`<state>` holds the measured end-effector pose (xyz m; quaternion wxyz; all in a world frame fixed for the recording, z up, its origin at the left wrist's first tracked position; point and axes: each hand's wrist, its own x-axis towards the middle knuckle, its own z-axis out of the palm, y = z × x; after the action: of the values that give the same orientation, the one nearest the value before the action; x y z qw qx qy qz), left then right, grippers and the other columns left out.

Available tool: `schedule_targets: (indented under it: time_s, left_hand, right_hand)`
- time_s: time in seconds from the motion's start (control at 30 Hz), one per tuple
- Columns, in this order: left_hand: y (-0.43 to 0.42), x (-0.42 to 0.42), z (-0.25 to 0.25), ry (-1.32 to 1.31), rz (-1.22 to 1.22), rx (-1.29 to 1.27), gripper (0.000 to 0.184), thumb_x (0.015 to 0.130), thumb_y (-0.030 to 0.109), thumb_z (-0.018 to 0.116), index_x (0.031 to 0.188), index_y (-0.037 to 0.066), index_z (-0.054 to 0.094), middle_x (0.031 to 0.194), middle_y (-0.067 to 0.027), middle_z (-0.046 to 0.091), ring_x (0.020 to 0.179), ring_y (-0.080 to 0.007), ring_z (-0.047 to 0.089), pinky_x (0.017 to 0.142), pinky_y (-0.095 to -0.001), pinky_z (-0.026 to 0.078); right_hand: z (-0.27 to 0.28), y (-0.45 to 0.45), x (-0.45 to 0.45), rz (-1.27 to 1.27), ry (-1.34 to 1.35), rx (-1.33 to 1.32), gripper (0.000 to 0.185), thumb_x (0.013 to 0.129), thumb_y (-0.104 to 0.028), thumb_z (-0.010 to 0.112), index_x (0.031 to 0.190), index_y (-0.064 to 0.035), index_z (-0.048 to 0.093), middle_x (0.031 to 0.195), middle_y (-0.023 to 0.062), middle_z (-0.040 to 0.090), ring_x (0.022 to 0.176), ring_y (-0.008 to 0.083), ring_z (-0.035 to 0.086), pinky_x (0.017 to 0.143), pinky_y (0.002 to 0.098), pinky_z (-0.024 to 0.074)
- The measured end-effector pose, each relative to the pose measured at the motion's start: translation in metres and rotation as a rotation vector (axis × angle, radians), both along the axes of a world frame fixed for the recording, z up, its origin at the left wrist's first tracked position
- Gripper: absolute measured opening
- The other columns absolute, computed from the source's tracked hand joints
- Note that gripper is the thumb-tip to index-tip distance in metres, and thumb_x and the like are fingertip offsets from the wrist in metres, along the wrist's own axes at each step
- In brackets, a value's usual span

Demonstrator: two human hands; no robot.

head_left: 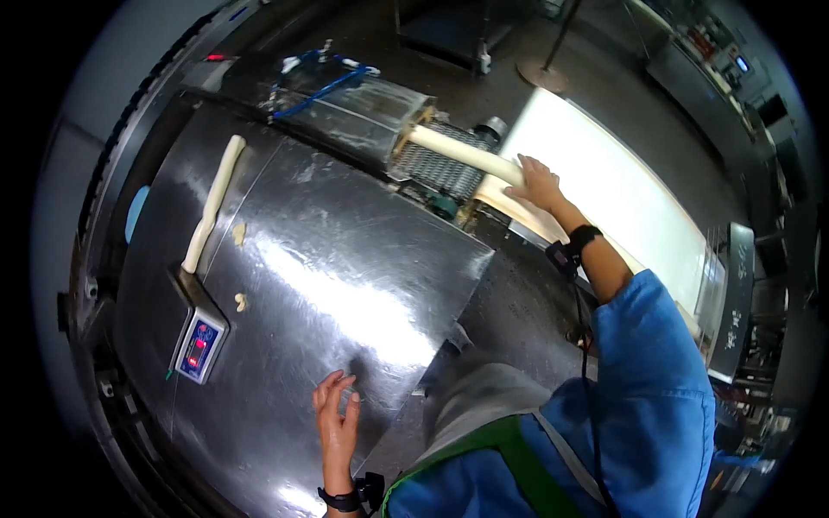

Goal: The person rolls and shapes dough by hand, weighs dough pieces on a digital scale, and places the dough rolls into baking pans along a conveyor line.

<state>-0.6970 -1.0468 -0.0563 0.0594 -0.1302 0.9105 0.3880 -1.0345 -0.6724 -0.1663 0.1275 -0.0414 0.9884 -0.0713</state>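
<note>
Cream-coloured dough, shaped as a long roll (466,155), stretches in the head view from the mouth of a metal machine (358,121), over a mesh belt (432,173), to the near edge of a white surface (596,164). The right hand (537,183) lies over the roll's outer end, fingers partly spread and touching it; whether it grips or merely rests cannot be told. Dough this soft would likely mark or stretch under a tug, so light, even contact along the roll's own line seems best, with fingers clear of the mesh. Support under the middle would probably guard against sagging.

The left hand (335,423) is loosely open, fingers slightly curled, holding nothing, by the edge of the steel bench (294,371). It could steady the roll if needed. A second roll (214,207) reaches the scale (200,350), near two scraps (239,234); gentle, two-handed handling should suit it too.
</note>
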Motion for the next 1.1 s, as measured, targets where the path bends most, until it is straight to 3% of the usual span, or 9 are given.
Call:
schedule_targets:
  time_s: [0.07, 0.2, 0.3, 0.4, 0.47, 0.57, 0.73, 0.9, 1.1]
  left_hand:
    - [0.012, -0.011, 0.004, 0.011, -0.010, 0.006, 0.022, 0.080, 0.019, 0.050, 0.098, 0.007, 0.056, 0.110, -0.0097, 0.046, 0.105, -0.0252, 0.039, 0.080, -0.0329, 0.037]
    - [0.024, -0.010, 0.009, -0.030, 0.100, 0.064, 0.022, 0.080, 0.018, 0.050, 0.098, 0.007, 0.056, 0.108, -0.0093, 0.048, 0.104, -0.0250, 0.040, 0.081, -0.0325, 0.037]
    - [0.034, 0.003, 0.001, -0.003, 0.197, 0.079, 0.021, 0.079, 0.016, 0.050, 0.098, 0.008, 0.056, 0.106, -0.0095, 0.049, 0.101, -0.0255, 0.042, 0.081, -0.0331, 0.036]
    - [0.015, -0.001, 0.006, -0.007, 0.150, 0.019, 0.021, 0.079, 0.013, 0.051, 0.100, 0.011, 0.056, 0.108, -0.0080, 0.049, 0.103, -0.0226, 0.043, 0.075, -0.0301, 0.041]
    - [0.013, 0.013, 0.006, 0.056, 0.144, -0.023, 0.021, 0.079, 0.014, 0.052, 0.100, 0.010, 0.056, 0.107, -0.0083, 0.050, 0.103, -0.0234, 0.043, 0.072, -0.0298, 0.042]
    - [0.019, 0.034, 0.015, 0.058, 0.290, 0.089, 0.022, 0.078, 0.016, 0.053, 0.098, 0.008, 0.056, 0.104, -0.0101, 0.051, 0.097, -0.0258, 0.045, 0.082, -0.0342, 0.036]
    - [0.023, 0.089, 0.032, 0.160, 0.429, 0.012, 0.021, 0.078, 0.014, 0.053, 0.097, 0.007, 0.056, 0.104, -0.0103, 0.051, 0.097, -0.0257, 0.045, 0.081, -0.0334, 0.037]
    - [0.026, 0.190, 0.042, 0.197, 0.703, -0.046, 0.019, 0.077, 0.011, 0.053, 0.095, 0.003, 0.056, 0.103, -0.0113, 0.051, 0.099, -0.0275, 0.045, 0.081, -0.0335, 0.037]
    - [0.061, 0.374, 0.007, 0.143, 1.147, -0.076, 0.017, 0.076, 0.007, 0.051, 0.092, 0.001, 0.055, 0.101, -0.0144, 0.051, 0.097, -0.0295, 0.046, 0.083, -0.0358, 0.035]
  right_hand:
    - [-0.003, 0.034, 0.034, -0.002, 0.289, -0.077, 0.078, 0.064, -0.048, 0.062, 0.124, -0.0085, 0.031, 0.120, 0.0148, 0.040, 0.109, 0.0325, 0.039, 0.086, 0.0530, 0.0299]
    - [-0.011, 0.136, 0.121, -0.258, -0.044, -0.029, 0.069, 0.064, -0.026, 0.066, 0.123, -0.0085, 0.033, 0.119, 0.0152, 0.041, 0.110, 0.0316, 0.037, 0.089, 0.0476, 0.0307]
    - [-0.043, 0.196, 0.130, 0.080, 0.355, 0.060, 0.049, 0.059, -0.012, 0.063, 0.103, -0.0013, 0.044, 0.096, 0.0170, 0.050, 0.092, 0.0347, 0.046, 0.075, 0.0402, 0.0402]
    - [0.066, 0.105, 0.108, -0.235, -0.208, -0.710, 0.022, 0.059, -0.009, 0.053, 0.079, -0.0019, 0.047, 0.069, 0.0046, 0.048, 0.065, 0.0112, 0.044, 0.061, 0.0239, 0.0372]
    - [0.113, 0.059, 0.089, -0.060, -0.247, -1.003, 0.020, 0.061, -0.011, 0.050, 0.079, -0.0019, 0.048, 0.073, 0.0016, 0.047, 0.068, 0.0072, 0.043, 0.061, 0.0202, 0.0359]
    - [0.150, -0.021, 0.059, -0.221, -0.350, -1.326, 0.030, 0.076, -0.015, 0.049, 0.102, 0.0000, 0.047, 0.093, 0.0065, 0.052, 0.085, 0.0138, 0.051, 0.075, 0.0264, 0.0440]
    - [0.191, -0.232, -0.001, 0.088, -0.793, -2.041, 0.022, 0.080, -0.008, 0.049, 0.098, 0.0036, 0.048, 0.094, 0.0140, 0.054, 0.088, 0.0214, 0.054, 0.079, 0.0328, 0.0439]
    - [0.207, -0.459, -0.045, 0.297, -0.619, -2.280, 0.023, 0.085, -0.014, 0.043, 0.098, 0.0043, 0.045, 0.096, 0.0130, 0.051, 0.086, 0.0216, 0.050, 0.076, 0.0347, 0.0416]
    - [0.153, -0.554, 0.126, 0.292, -0.779, -1.695, 0.022, 0.078, -0.022, 0.056, 0.093, -0.0094, 0.048, 0.083, 0.0026, 0.049, 0.077, 0.0134, 0.050, 0.066, 0.0260, 0.0458]
